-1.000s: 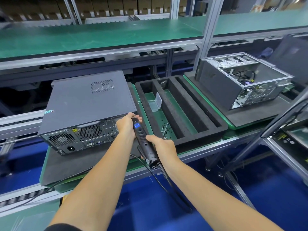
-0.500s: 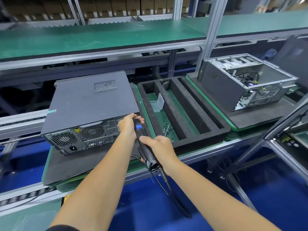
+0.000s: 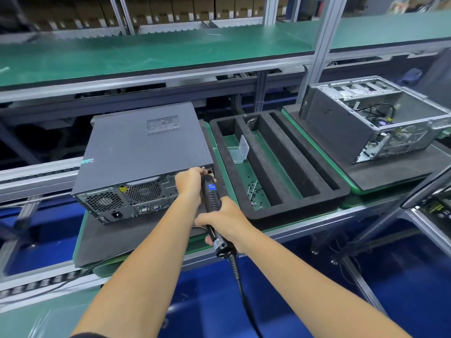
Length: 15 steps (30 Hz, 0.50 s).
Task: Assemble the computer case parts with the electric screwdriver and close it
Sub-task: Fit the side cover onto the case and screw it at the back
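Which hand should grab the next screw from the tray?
Left, probably. The right hand grips the screwdriver, so it is busy. The left hand only steadies its tip at the case, and the loose screws lie just beyond in the tray.

Bright, even overhead light gives soft shadows. The green shelf [image 3: 146, 52] shows pale sheen. Wide-angle distortion bends the frame posts [image 3: 324, 45] near the edges, and the left corners and far boxes [image 3: 183, 8] are blurred.
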### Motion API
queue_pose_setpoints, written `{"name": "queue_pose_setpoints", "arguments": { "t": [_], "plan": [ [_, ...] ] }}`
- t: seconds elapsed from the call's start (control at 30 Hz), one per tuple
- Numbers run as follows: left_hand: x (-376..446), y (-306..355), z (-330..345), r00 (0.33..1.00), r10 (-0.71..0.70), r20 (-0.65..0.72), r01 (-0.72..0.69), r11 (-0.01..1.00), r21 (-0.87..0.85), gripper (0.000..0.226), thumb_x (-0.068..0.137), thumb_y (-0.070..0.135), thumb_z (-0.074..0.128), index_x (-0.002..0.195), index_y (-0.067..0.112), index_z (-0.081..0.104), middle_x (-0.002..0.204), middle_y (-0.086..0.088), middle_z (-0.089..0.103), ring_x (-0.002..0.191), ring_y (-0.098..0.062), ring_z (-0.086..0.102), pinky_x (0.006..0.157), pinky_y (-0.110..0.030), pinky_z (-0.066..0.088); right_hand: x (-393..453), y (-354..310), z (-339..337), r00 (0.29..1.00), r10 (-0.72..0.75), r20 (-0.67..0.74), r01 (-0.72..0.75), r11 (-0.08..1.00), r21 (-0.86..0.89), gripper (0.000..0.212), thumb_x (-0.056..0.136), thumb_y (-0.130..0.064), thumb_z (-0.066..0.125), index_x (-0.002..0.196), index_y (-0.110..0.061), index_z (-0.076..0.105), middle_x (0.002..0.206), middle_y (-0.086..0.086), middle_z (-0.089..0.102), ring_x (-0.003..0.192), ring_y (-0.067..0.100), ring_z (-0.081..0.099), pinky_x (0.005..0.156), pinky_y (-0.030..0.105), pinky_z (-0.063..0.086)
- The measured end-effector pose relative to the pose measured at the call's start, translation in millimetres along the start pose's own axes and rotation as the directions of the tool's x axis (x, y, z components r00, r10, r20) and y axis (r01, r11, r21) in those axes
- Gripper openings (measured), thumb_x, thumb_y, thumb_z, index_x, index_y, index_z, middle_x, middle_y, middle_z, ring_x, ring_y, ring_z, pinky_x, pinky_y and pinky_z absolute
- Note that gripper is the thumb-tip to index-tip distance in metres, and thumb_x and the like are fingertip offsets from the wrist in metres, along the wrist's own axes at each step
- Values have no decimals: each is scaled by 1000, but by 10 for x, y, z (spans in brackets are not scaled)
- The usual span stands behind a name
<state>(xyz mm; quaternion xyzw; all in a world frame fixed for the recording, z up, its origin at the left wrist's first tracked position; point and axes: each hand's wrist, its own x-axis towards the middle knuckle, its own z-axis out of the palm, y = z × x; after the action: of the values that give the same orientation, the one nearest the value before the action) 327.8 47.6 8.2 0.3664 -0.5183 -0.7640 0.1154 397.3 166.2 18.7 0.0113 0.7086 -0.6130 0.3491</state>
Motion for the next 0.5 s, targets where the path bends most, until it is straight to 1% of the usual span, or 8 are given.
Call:
{"name": "queue_pose_setpoints", "arguments": {
  "t": [0.03, 0.07, 0.13, 0.17, 0.23, 0.3, 0.37, 0.5],
  "plan": [
    [33, 16, -41, 981, 176, -75, -156, 963, 219, 13, 76, 5, 51, 63, 3, 52, 60, -13, 54, 55, -26, 50, 56, -31, 43, 3, 6, 3, 1000, 7, 13, -8, 999, 43, 45, 73, -7, 74, 104, -14, 42, 93, 16, 54, 43, 21, 54, 49, 32, 50],
    [59, 47, -85, 921, 379, -88, -312, 854, 417, 20, 75, 11, 50, 56, 7, 48, 55, -9, 52, 55, -25, 48, 56, -30, 40, 7, 10, 2, 1000, 12, 21, -14, 998, 66, 44, 75, -7, 74, 104, -14, 42, 92, 16, 54, 41, 21, 53, 48, 31, 50],
    [99, 164, -140, 753, 656, 49, -537, 570, 622, 21, 77, 15, 47, 57, 13, 48, 56, -1, 52, 60, -22, 48, 56, -28, 37, 24, 11, -6, 999, 22, 28, -24, 997, 69, 43, 77, -6, 72, 104, -14, 41, 93, 16, 52, 41, 22, 54, 49, 32, 50],
    [158, 225, -142, 698, 700, 153, -597, 450, 664, 15, 80, 13, 46, 70, 13, 57, 69, -1, 60, 70, -19, 52, 61, -27, 39, 32, 6, -11, 999, 26, 30, -28, 998, 61, 42, 77, -6, 71, 105, -14, 40, 92, 16, 51, 42, 22, 54, 50, 33, 50],
    [343, 329, -118, 669, 617, 414, -662, 242, 709, 36, 85, 3, 41, 113, 10, 62, 120, -6, 61, 113, -21, 52, 94, -33, 41, 51, 0, -6, 999, 29, 29, -31, 999, 44, 42, 77, -6, 70, 104, -13, 40, 91, 16, 50, 43, 23, 55, 50, 33, 50],
    [502, 351, -104, 692, 386, 610, -682, 70, 728, 54, 88, -5, 33, 137, 12, 48, 146, -7, 40, 137, -27, 32, 112, -38, 26, 61, 7, 0, 999, 24, 29, -25, 999, 38, 41, 76, -6, 70, 103, -13, 40, 90, 16, 51, 43, 22, 55, 48, 32, 51],
    [584, 303, -117, 693, 274, 667, -671, -93, 735, 57, 91, -3, 29, 143, 17, 40, 150, -7, 34, 136, -31, 33, 112, -42, 24, 73, 24, -4, 999, 12, 30, -13, 1000, 28, 40, 76, -7, 70, 102, -13, 41, 88, 15, 52, 43, 22, 56, 47, 32, 52],
    [623, 244, -147, 675, 306, 671, -669, -127, 732, 57, 90, 0, 30, 143, 21, 40, 148, -6, 37, 130, -31, 40, 108, -40, 27, 103, 77, -12, 1000, -11, 26, 11, 1000, 14, 39, 74, -9, 70, 100, -15, 42, 84, 14, 53, 45, 23, 57, 50, 33, 52]
  ]
}}
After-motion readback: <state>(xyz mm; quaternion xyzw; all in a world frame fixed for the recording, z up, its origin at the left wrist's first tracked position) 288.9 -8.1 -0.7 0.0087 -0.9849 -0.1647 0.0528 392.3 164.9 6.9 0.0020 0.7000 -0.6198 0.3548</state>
